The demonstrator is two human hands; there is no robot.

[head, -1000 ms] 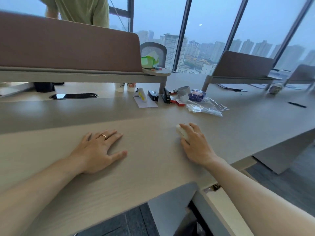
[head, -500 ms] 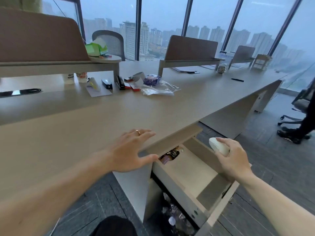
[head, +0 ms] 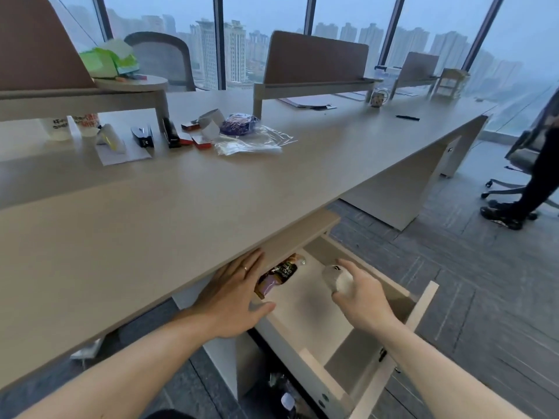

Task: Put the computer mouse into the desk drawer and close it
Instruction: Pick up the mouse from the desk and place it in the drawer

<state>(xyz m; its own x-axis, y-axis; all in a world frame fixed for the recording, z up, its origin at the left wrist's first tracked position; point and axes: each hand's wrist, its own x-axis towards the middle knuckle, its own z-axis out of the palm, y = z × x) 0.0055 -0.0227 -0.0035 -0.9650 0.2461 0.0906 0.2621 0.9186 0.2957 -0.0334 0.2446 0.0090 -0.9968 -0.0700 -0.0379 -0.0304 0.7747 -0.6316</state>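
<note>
The white computer mouse [head: 336,278] is in my right hand [head: 361,297], held over the inside of the open desk drawer [head: 420,309]. The drawer is pulled out from under the desk edge, and its pale floor shows below the mouse. My left hand [head: 233,297] lies flat on the front edge of the wooden desk [head: 151,231], fingers spread, a ring on one finger, with nothing in it. A dark and purple packet [head: 276,275] lies at the back of the drawer, partly hidden by my left fingers.
Small boxes, a stapler, paper cups and a plastic bag [head: 254,143] lie at the back of the desk. Brown dividers [head: 314,60] stand behind them. A person's leg [head: 532,182] and a rolling chair are on the floor at far right. Items lie under the drawer.
My right hand has carried the mouse from above the drawer's right side down into the drawer. My left hand has slid to the desk edge. The view has tilted down.
</note>
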